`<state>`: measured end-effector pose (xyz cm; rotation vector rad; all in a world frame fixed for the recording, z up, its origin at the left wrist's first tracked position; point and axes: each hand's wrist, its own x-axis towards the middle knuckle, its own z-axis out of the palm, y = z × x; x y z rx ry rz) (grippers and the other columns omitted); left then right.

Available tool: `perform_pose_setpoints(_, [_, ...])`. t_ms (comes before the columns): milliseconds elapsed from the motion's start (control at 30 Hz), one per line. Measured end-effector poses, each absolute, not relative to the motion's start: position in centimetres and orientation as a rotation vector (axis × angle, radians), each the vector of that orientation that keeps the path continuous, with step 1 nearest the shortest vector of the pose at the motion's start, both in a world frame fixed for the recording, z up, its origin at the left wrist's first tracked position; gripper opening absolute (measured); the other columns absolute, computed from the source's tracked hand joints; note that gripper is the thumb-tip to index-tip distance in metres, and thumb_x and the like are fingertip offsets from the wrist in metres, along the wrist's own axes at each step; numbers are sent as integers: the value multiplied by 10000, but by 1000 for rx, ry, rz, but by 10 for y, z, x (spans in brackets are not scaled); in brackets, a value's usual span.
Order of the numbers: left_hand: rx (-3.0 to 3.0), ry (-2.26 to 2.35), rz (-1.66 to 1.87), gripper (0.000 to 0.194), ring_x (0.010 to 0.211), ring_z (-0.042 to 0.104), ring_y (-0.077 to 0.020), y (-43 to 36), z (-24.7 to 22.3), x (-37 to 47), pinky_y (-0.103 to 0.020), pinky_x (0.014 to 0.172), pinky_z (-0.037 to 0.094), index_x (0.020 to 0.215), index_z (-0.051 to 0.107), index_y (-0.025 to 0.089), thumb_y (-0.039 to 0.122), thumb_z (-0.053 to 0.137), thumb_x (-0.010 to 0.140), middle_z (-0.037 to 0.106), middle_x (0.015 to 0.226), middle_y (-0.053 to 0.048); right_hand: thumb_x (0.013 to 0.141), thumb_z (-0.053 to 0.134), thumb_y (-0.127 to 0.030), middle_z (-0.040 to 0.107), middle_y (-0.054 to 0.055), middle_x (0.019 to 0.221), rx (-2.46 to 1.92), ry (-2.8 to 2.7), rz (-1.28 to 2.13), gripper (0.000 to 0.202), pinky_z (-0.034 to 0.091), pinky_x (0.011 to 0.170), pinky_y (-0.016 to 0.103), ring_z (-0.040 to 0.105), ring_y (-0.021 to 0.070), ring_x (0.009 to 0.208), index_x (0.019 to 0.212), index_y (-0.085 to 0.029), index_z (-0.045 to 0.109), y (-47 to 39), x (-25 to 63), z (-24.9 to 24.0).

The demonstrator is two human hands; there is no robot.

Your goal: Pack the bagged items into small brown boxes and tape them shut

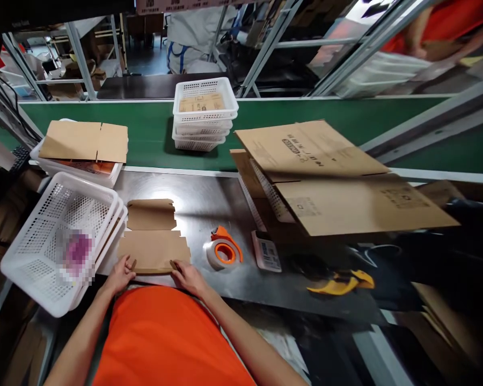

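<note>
A small brown cardboard box point(153, 249) lies unfolded on the metal table, its lid panel spread away from me. At its near left corner, my left hand point(121, 276) is closed with the fingers pinching a small flap. My right hand point(189, 276) grips the near right corner the same way, thumb and fingers on the flap. The near edge of the box appears slightly folded up between both hands. To the right of it sits a roll of tape in an orange dispenser point(224, 252).
White baskets point(64, 241) stand tilted at left, one holding a blurred-out purple item. Behind them, cardboard point(82, 140) covers another basket. Stacked baskets point(205, 115) stand on the green conveyor point(145, 118). Large cardboard sheets point(346, 198), a labelled device point(266, 252) and a yellow tool point(338, 284) are at right.
</note>
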<state>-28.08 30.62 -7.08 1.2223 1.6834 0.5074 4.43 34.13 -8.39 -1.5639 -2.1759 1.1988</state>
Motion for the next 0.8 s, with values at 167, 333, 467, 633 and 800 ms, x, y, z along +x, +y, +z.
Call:
perform_pose_setpoints(167, [1244,1784,286,636,766,667,-131,318,-59,-271,-242,775,524,1413,566,141,80,710,796,668,950,15,975,574,-303,769,143,1202,-1573,-2258,1245,296,505,959,347,704,268,1097,1213,-187,705,351,45,-77])
perform_pose_setpoints(333, [1240,1907,276,386,870,710,-183,324,-61,-260,-271,844,518,1260,645,132,138,694,877,694,859,-2,951,607,-314,768,105,1070,-1567,-2300,1298,192,474,848,311,683,241,975,1066,-197,706,362,47,-75])
perform_pose_setpoints(467, [1203,1955,246,249,769,742,-173,323,-61,-259,-268,760,530,1225,636,140,177,579,985,749,850,-21,939,604,-302,762,105,1086,-1568,-2305,1311,252,480,839,314,681,244,974,1144,-188,694,363,49,-74])
perform_pose_setpoints(633, [1254,2043,178,228,1004,754,-218,325,-57,-261,-291,877,512,1211,626,151,202,598,990,793,991,-84,990,526,-292,694,135,1341,-1530,-2345,1311,575,503,966,360,669,262,1143,1559,-233,480,359,48,-76])
perform_pose_setpoints(800, [1330,2085,43,250,990,752,-250,328,-50,-254,-329,850,512,1221,653,205,233,529,1005,789,1043,-96,1055,420,-314,684,125,1289,-1467,-2401,1316,478,520,995,367,690,251,1106,1506,-281,574,362,48,-78])
